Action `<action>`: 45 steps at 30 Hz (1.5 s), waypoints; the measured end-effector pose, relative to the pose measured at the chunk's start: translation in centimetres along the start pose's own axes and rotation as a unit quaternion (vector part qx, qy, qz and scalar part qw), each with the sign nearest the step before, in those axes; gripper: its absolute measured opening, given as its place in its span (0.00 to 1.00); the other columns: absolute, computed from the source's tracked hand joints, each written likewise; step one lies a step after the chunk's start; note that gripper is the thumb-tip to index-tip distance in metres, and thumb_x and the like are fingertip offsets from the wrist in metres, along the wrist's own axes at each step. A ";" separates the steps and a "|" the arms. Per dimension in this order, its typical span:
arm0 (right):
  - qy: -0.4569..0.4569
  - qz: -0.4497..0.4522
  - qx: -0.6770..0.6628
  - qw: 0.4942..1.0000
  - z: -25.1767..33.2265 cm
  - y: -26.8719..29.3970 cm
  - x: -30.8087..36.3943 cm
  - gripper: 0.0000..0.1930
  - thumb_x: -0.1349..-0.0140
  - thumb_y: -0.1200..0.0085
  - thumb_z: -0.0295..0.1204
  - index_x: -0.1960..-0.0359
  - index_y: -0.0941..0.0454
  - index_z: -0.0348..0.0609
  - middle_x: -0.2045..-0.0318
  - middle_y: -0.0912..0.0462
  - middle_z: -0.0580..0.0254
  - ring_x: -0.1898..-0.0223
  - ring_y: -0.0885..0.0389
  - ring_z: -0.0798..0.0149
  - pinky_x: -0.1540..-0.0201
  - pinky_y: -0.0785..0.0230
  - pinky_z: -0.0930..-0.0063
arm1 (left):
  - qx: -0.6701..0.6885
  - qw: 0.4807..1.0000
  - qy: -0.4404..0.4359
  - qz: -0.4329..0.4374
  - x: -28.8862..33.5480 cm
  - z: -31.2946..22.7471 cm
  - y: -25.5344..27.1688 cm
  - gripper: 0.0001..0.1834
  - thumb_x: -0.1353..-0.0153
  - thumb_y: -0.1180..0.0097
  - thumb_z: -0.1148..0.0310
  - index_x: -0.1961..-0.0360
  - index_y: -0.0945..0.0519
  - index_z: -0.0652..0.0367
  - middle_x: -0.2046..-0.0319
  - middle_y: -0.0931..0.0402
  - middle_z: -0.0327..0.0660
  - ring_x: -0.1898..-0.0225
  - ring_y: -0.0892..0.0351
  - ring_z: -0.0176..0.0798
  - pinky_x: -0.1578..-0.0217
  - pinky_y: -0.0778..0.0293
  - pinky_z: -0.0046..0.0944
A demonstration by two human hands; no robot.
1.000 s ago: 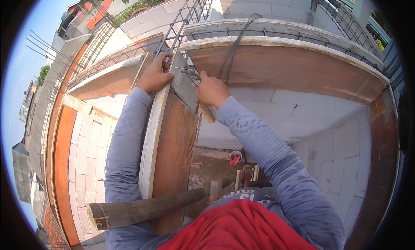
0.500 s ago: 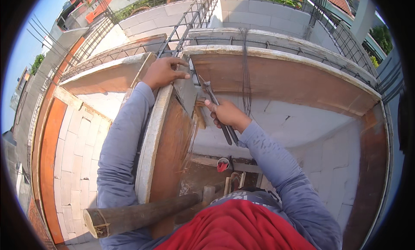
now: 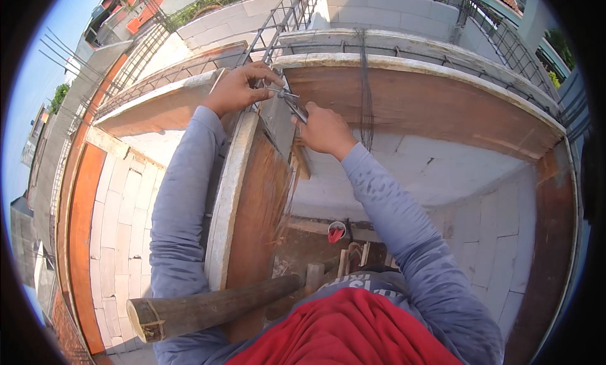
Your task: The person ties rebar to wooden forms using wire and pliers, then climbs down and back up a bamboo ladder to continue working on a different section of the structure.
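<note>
My right hand (image 3: 325, 132) is closed round the handles of metal pincers (image 3: 298, 111), whose head points up and left. At that head, my left hand (image 3: 238, 93) pinches a thin piece of wire (image 3: 291, 95) between thumb and forefinger; the fingers partly cover it. Both hands meet over the corner where the near formwork board (image 3: 252, 220) reaches the long cross board (image 3: 410, 109). Just beyond my left hand lies a steel rebar cage (image 3: 273, 31). A bundle of thin dark tie wires (image 3: 365, 90) hangs over the cross board, right of my right hand.
A thick bamboo pole (image 3: 214, 308) crosses in front of me under my left forearm. Below, a white cup with something red (image 3: 336, 232) stands near wooden pieces. Pale block walls (image 3: 117, 239) and rebar surround the spot.
My right hand has raised the pincers up and left, bringing their head to my left fingertips. My left thumb and forefinger have closed together. The view has shifted slightly.
</note>
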State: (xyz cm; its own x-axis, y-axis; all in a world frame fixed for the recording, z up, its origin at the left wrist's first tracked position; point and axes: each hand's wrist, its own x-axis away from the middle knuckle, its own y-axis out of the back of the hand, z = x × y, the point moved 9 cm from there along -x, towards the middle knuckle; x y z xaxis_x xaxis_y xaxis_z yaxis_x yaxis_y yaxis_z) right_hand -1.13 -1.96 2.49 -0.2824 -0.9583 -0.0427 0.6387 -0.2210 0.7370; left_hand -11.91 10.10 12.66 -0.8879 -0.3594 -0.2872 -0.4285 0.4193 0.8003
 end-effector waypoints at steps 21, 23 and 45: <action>-0.128 0.196 -0.576 0.783 -2.3 -12.9 5.4 0.26 0.23 0.52 0.51 0.41 0.29 0.39 0.70 0.31 0.70 0.69 0.23 0.68 0.63 0.18 0.64 | -0.031 0.992 0.065 -0.100 -1.0 2.2 0.2 0.08 0.35 0.35 0.67 0.60 0.16 0.61 0.67 0.15 0.36 0.64 0.17 0.37 0.60 0.24 0.40; -0.130 0.190 -0.584 0.779 -2.3 -13.8 5.6 0.25 0.23 0.51 0.51 0.43 0.29 0.40 0.71 0.33 0.71 0.71 0.26 0.70 0.66 0.18 0.66 | -0.088 0.993 0.052 -0.065 -1.4 2.4 -0.7 0.09 0.33 0.37 0.65 0.59 0.16 0.61 0.66 0.14 0.39 0.64 0.16 0.43 0.59 0.24 0.42; -0.138 0.007 -0.781 0.609 -3.0 -12.0 6.3 0.15 0.22 0.56 0.44 0.43 0.40 0.53 0.65 0.27 0.63 0.72 0.28 0.70 0.72 0.29 0.73 | -0.329 0.943 -0.028 0.040 -1.4 3.2 -2.3 0.08 0.38 0.50 0.72 0.64 0.19 0.48 0.70 0.17 0.43 0.64 0.16 0.53 0.66 0.25 0.51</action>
State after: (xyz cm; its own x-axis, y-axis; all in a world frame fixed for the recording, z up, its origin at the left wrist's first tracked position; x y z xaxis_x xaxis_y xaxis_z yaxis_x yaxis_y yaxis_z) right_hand -8.40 -5.86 -8.65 -0.2416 -0.9429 0.2293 0.4839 -0.3219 -0.8138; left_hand -10.18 12.29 9.52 -0.9285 -0.2955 -0.2249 -0.1803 -0.1707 0.9687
